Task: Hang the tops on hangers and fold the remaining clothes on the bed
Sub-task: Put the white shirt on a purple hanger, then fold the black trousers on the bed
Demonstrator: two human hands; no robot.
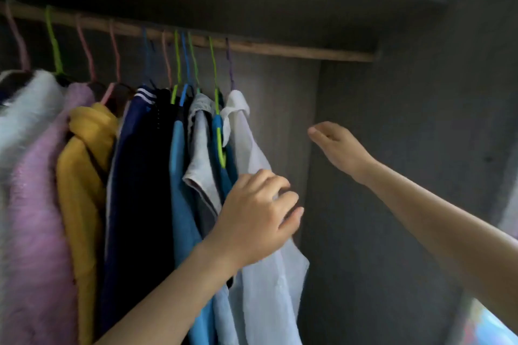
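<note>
Wooden rail [280, 49] carries eleven hanger hooks [52, 36]. White shirt [269, 288] hangs rightmost on one purple hanger [230, 70]. Left grip [252, 213] clutches its fabric; right grip [339, 145] hangs loose, holding nothing.

Rail [280, 49]: bare wood, rough, matt. Wardrobe wall [392, 148]: grey wood-grain board, matt. Hangers [177, 59]: coloured coating, twisted ribbed texture. White shirt [260, 288]: thin smooth cloth, semi-sheer. Pink sweater [36, 218] and white fleece [28, 120]: fluffy long pile. Mustard top [81, 190]: soft matt cloth. Navy jacket [134, 204]: smooth fabric.
</note>
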